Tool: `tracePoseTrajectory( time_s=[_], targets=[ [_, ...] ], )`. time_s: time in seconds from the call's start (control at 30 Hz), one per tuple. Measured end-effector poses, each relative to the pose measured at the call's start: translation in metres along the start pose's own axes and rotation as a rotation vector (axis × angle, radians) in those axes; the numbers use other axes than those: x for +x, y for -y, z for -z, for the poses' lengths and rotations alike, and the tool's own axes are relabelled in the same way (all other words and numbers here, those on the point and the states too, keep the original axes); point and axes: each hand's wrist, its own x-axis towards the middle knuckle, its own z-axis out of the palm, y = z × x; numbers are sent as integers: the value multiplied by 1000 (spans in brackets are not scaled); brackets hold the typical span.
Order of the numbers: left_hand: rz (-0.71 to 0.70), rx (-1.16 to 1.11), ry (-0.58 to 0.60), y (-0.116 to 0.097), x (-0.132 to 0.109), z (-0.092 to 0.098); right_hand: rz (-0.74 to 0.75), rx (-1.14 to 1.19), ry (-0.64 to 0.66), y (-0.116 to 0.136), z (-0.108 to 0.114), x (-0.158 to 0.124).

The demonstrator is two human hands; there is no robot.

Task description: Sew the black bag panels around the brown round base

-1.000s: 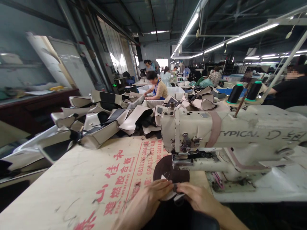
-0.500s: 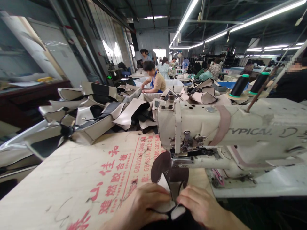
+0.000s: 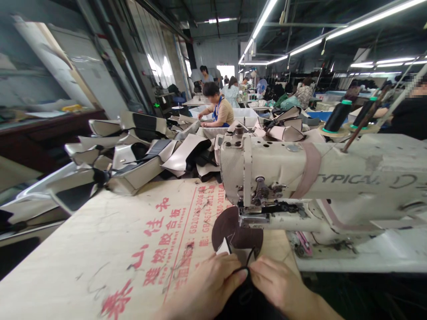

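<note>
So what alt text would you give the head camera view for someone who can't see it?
A person's left hand and right hand pinch a dark fabric piece that runs under a cream sewing machine marked TYPICAL, on a table printed with red characters. Behind lie heaped beige and black cut pieces, with other workers beyond.

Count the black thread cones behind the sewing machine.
2. One black thread cone stands behind the sewing machine; the second cone stands just right of it. More may be hidden.
</note>
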Motion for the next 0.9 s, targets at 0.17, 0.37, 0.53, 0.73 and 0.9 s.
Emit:
tracePoseTrajectory(
  time_s=[0.17,0.37,0.53,0.73,0.9],
  targets=[
    [131,-77,53,12,6,-5,54,1,-24,-2,0,-3],
    [236,-99,59,10,14,1,-60,10,-125,3,5,-6],
    [217,-229,182,17,22,8,-43,-11,-91,6,11,1],
    [279,-441,195,39,29,-6,-21,-11,5,1,12,7],
    [300,-382,61,31,18,-11,-8,-6,-44,1,6,7]
  ],
)
